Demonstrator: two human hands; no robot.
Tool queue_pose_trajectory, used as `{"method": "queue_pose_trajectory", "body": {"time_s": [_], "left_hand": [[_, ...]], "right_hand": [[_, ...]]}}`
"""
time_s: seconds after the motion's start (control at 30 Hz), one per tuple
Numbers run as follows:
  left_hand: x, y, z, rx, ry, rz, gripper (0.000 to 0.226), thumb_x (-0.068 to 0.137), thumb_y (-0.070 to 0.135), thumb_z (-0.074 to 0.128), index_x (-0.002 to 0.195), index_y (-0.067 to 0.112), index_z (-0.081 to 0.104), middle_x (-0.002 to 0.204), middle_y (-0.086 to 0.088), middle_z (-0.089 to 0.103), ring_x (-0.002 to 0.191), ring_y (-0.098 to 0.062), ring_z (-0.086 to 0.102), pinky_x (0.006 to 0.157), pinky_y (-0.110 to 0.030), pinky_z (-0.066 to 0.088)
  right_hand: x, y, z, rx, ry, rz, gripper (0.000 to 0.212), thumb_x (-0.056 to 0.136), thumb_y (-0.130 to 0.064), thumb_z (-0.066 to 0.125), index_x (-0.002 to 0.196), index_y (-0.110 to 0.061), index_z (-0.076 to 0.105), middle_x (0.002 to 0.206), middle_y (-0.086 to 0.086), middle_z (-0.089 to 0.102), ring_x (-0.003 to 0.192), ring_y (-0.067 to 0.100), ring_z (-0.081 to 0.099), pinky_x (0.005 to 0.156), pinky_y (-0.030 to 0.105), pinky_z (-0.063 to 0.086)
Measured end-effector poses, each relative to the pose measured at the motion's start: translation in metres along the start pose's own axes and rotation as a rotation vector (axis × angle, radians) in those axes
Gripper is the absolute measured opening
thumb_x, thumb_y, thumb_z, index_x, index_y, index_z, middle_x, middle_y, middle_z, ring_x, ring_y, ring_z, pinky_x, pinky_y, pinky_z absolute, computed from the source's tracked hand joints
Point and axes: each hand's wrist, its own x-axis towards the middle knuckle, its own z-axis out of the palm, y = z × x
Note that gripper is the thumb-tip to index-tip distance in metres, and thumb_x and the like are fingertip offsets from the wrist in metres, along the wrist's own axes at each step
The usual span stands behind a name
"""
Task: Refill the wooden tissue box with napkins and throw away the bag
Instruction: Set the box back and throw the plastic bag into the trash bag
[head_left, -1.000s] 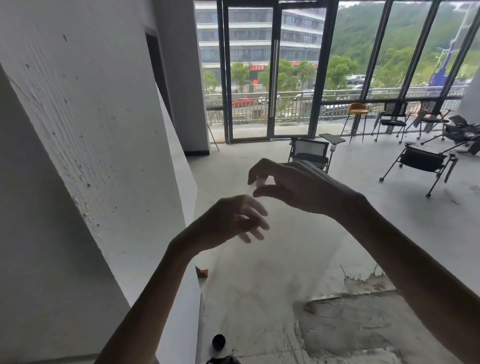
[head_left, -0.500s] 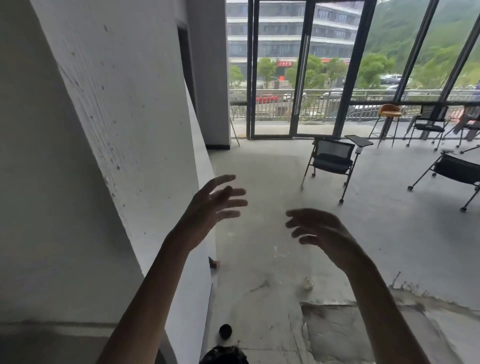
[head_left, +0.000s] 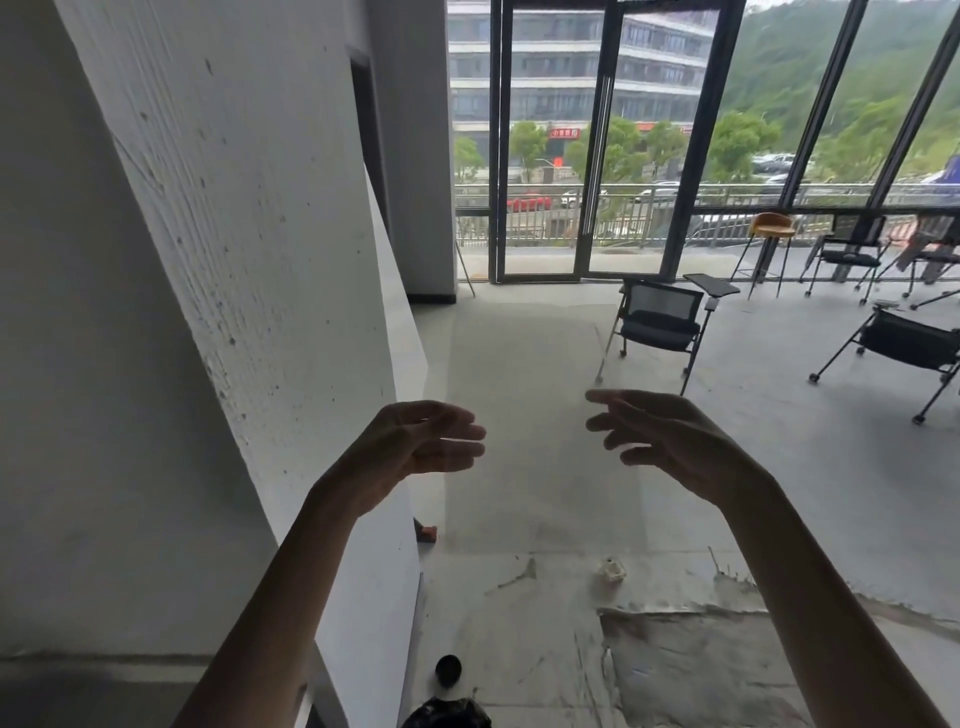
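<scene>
We are holding our left hand (head_left: 415, 447) and our right hand (head_left: 670, 441) up in front of us, palms turned to each other, with the fingers half stretched and the thumbs lying above them. Between them a transparent bag (head_left: 535, 415) is hanging flat like a thin sheet. Its left edge is crossing the left fingers (head_left: 457, 447) and its right edge is crossing the right fingers (head_left: 613, 436), so both hands seem to be gripping it by the sides, though the exact pinch is not clear.

Through the film the grey concrete floor (head_left: 779, 493) is showing. A white pillar (head_left: 249, 260) is standing just beside the left arm. A crumpled white scrap (head_left: 612, 569) is lying on the floor below the bag. Further away a black mesh chair (head_left: 660, 322) is standing before the glass doors (head_left: 550, 156).
</scene>
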Motion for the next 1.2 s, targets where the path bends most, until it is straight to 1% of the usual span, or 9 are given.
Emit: {"method": "queue_pose_trajectory", "body": {"time_s": [0.2, 0.4, 0.47, 0.57, 0.73, 0.83, 0.97, 1.1, 1.2], "left_hand": [[0.004, -0.003, 0.004, 0.036, 0.064, 0.098, 0.028, 0.089, 0.015, 0.065, 0.116, 0.009, 0.067, 0.097, -0.022, 0.073, 0.082, -0.039, 0.072, 0.074, -0.040, 0.061], [0.011, -0.017, 0.018, -0.191, 0.033, 0.223, 0.027, 0.088, 0.009, 0.058, 0.112, 0.011, 0.069, 0.090, -0.019, 0.072, 0.068, -0.026, 0.070, 0.060, -0.029, 0.058], [0.014, -0.021, 0.019, -0.257, 0.057, 0.240, 0.029, 0.091, -0.003, 0.051, 0.096, 0.010, 0.076, 0.086, -0.015, 0.072, 0.067, -0.025, 0.069, 0.060, -0.029, 0.057], [0.012, -0.023, 0.016, -0.270, 0.024, 0.261, 0.033, 0.091, -0.013, 0.045, 0.086, 0.002, 0.074, 0.082, -0.015, 0.071, 0.067, -0.027, 0.068, 0.061, -0.033, 0.057], [-0.001, -0.025, 0.000, -0.113, -0.111, 0.260, 0.023, 0.087, -0.005, 0.047, 0.099, -0.012, 0.065, 0.100, -0.028, 0.066, 0.091, -0.042, 0.065, 0.080, -0.046, 0.055], [-0.012, -0.026, -0.005, 0.145, -0.133, 0.214, 0.028, 0.084, 0.000, 0.048, 0.101, -0.007, 0.070, 0.120, -0.014, 0.066, 0.111, -0.032, 0.064, 0.097, -0.046, 0.051], [-0.015, -0.033, -0.002, 0.480, -0.007, 0.251, 0.018, 0.090, 0.003, 0.056, 0.097, 0.018, 0.065, 0.143, 0.008, 0.050, 0.134, -0.009, 0.045, 0.112, -0.034, 0.038], [-0.014, -0.043, 0.012, 0.446, -0.144, 0.139, 0.043, 0.086, 0.027, 0.070, 0.124, 0.020, 0.052, 0.128, -0.003, 0.063, 0.117, -0.015, 0.061, 0.099, -0.035, 0.051], [-0.019, -0.055, 0.021, 0.398, -0.073, 0.169, 0.023, 0.091, 0.019, 0.064, 0.109, 0.005, 0.064, 0.105, -0.009, 0.072, 0.093, -0.021, 0.071, 0.080, -0.041, 0.059]], "right_hand": [[-0.001, 0.002, -0.008, 0.034, 0.027, -0.028, 0.034, 0.090, -0.010, 0.059, 0.122, -0.017, 0.065, 0.098, 0.012, 0.074, 0.077, 0.015, 0.068, 0.061, 0.022, 0.054], [0.000, 0.004, -0.007, 0.113, 0.151, -0.195, 0.034, 0.089, 0.006, 0.054, 0.088, -0.018, 0.078, 0.080, 0.001, 0.075, 0.068, 0.014, 0.058, 0.045, 0.015, 0.034], [-0.003, 0.004, -0.004, 0.151, 0.096, -0.224, 0.011, 0.080, -0.020, 0.073, 0.075, -0.026, 0.080, 0.074, -0.006, 0.075, 0.065, 0.009, 0.064, 0.048, 0.013, 0.042], [-0.002, 0.006, -0.008, 0.130, -0.015, -0.271, 0.046, 0.043, -0.048, 0.090, 0.078, -0.019, 0.080, 0.087, 0.009, 0.074, 0.078, 0.019, 0.067, 0.068, 0.023, 0.051], [-0.001, 0.012, -0.010, 0.261, -0.078, -0.117, 0.037, 0.086, -0.035, 0.060, 0.096, -0.002, 0.073, 0.106, 0.014, 0.070, 0.085, 0.020, 0.064, 0.076, 0.030, 0.054], [0.005, 0.012, 0.006, -0.032, 0.030, -0.137, 0.009, 0.089, -0.004, 0.059, 0.097, -0.002, 0.065, 0.093, 0.005, 0.074, 0.080, 0.015, 0.064, 0.067, 0.025, 0.055], [0.012, 0.000, 0.032, -0.405, -0.025, -0.245, 0.025, 0.084, 0.001, 0.068, 0.104, -0.011, 0.058, 0.086, 0.004, 0.072, 0.077, 0.011, 0.067, 0.064, 0.025, 0.054], [0.017, -0.023, 0.069, -0.670, -0.203, -0.298, 0.041, 0.086, -0.010, 0.069, 0.122, -0.024, 0.054, 0.089, -0.001, 0.072, 0.083, 0.009, 0.067, 0.077, 0.028, 0.057], [0.020, -0.029, 0.087, -0.934, -0.148, -0.409, 0.055, 0.086, -0.030, 0.068, 0.136, -0.036, 0.045, 0.105, -0.011, 0.072, 0.092, 0.008, 0.065, 0.085, 0.037, 0.054]]}}
